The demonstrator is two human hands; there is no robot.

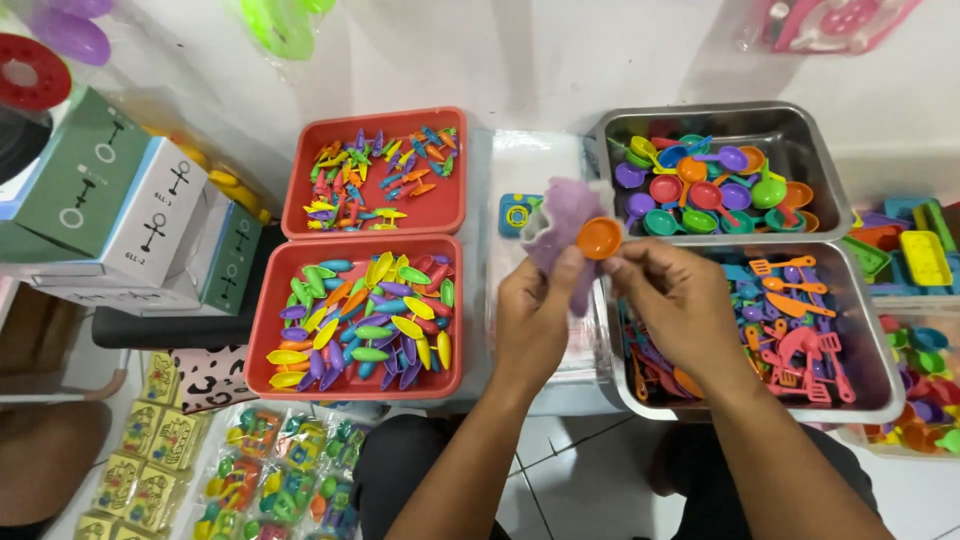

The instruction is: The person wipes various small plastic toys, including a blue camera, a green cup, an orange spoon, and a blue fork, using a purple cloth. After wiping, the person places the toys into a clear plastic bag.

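Nearest to us are our two bare forearms, rising from the bottom edge toward the middle. Our left hand (535, 310) has its fingers (565, 262) curled shut around a small crumpled purple plastic bag (563, 222), gripping it from below so that the bag stands up above the knuckles. Our right hand (680, 300) pinches a small round orange plastic toy pan (600, 238) between thumb and forefinger, fingers closed on its rim, holding it right against the bag's open edge. Both things are held in the air above the bench (540, 160), between the red trays and the steel trays.

Just behind the bag a small blue square toy (516, 213) lies on the bench. To the left sit two red plastic trays: the nearer one (262, 340) heaped with colourful leaf-shaped plastic pieces, the farther one (300, 170) with smaller mixed pieces. To the right, under our right hand, a steel tray (880, 390) holds toy spatulas and knives; the steel tray behind it (820, 140) holds toy pans and ladles. White and green cardboard boxes (130, 210) stand at far left, and clear packets of toys (270, 480) lie at lower left.
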